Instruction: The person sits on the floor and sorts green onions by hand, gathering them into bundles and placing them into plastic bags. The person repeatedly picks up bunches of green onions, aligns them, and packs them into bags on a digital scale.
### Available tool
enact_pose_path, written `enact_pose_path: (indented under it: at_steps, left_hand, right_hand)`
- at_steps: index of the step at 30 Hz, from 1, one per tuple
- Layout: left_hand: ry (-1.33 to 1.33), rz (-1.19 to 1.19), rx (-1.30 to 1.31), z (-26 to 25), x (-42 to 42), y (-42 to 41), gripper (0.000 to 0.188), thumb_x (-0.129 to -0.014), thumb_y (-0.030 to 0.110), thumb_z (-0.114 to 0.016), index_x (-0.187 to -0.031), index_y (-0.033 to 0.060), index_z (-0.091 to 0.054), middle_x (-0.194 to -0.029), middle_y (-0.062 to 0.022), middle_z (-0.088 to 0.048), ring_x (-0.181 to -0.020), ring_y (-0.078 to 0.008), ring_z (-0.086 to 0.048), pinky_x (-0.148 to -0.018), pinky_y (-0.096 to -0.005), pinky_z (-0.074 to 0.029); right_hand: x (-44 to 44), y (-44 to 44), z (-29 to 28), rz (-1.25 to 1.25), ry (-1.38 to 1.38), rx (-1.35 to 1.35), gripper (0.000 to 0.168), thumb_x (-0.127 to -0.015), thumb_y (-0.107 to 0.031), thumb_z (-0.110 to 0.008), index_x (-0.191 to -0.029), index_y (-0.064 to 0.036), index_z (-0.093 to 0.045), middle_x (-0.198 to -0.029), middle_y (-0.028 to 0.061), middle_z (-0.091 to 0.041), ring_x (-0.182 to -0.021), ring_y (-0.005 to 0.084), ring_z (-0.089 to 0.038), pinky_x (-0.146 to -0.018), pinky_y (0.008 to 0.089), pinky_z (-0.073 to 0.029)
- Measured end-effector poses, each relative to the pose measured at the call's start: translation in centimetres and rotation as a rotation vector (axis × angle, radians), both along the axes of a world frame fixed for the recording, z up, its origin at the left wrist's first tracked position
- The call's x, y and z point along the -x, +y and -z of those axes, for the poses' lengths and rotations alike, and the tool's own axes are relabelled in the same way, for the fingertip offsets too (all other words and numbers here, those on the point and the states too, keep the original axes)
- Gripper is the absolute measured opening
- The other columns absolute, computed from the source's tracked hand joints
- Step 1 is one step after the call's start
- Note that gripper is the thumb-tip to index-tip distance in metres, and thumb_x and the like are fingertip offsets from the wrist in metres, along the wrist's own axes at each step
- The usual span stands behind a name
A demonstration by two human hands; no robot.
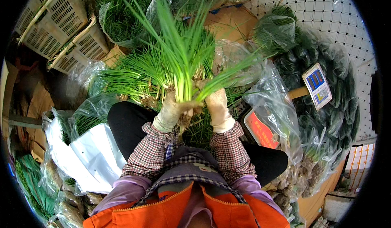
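Observation:
In front of my lap, my left hand (168,113), in a pale glove, grips a bunch of scallions (182,86) near its root end. The green leaves stand away from me and the roots hang below the fist. My right hand (218,108), also gloved, is closed around a few scallion stalks (210,89) that lean to the right. Both hands are close together over my lap, and the fingertips are partly hidden by the stalks. Just beyond them lies a pile of loose scallions (137,81) with roots on. Loose green leaves (198,134) lie between my knees.
At the right, a digital scale display (316,86) rises beside a red scale platform (259,128) partly under clear plastic. Bagged greens (327,57) are heaped behind it. Slotted plastic crates (65,20) stand upper left. White sheeting (91,154) covers greens beside my left knee.

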State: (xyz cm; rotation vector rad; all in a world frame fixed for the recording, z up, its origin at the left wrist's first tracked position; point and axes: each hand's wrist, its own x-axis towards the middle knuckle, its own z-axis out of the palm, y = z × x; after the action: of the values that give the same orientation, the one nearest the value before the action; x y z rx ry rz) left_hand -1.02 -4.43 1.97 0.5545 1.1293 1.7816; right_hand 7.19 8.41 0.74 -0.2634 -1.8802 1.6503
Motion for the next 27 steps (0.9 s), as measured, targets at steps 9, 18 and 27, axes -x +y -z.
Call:
enact_pose_path:
  at_steps: [9, 18, 27]
  left_hand:
    - [-0.130, -0.472, -0.368, -0.4, 0.9, 1.1, 0.037, -0.082, 0.011, -0.055, -0.115, -0.0015, -0.046, -0.094, -0.0117, -0.062, -0.064, -0.0090, -0.056, -0.052, -0.0212, -0.051]
    - [1.608, -0.008, 0.842, 2.1, -3.4, 3.3, 0.032, -0.078, 0.011, -0.055, -0.107, -0.0035, -0.052, -0.090, -0.0203, -0.059, -0.070, -0.0210, -0.059, -0.057, -0.0296, -0.049]
    - [2.370, -0.157, 0.760, 0.8, -5.8, 2.6, 0.044, -0.079, 0.017, -0.056, -0.115, -0.0046, -0.043, -0.096, -0.0178, -0.055, -0.060, -0.0189, -0.056, -0.051, -0.0293, -0.049]
  right_hand:
    - [-1.9, 3.0, 5.5, 0.445, -0.873, 0.011, 0.050, -0.083, -0.037, -0.060, -0.106, 0.006, -0.053, -0.085, 0.0163, -0.062, -0.066, 0.0172, -0.058, -0.055, 0.0298, -0.049]
    - [-1.7, -0.2, 3.4, -0.582, -0.056, 0.915, 0.079, -0.081, -0.049, -0.057, -0.135, 0.000, -0.028, -0.127, 0.0169, -0.046, -0.114, 0.0267, -0.046, -0.096, 0.0378, -0.038]
    - [-1.1, 0.1, -0.2, -0.358, 0.029, 0.719, 0.054, -0.081, -0.018, -0.058, -0.126, 0.005, -0.038, -0.120, 0.0183, -0.051, -0.111, 0.0263, -0.050, -0.096, 0.0342, -0.039]
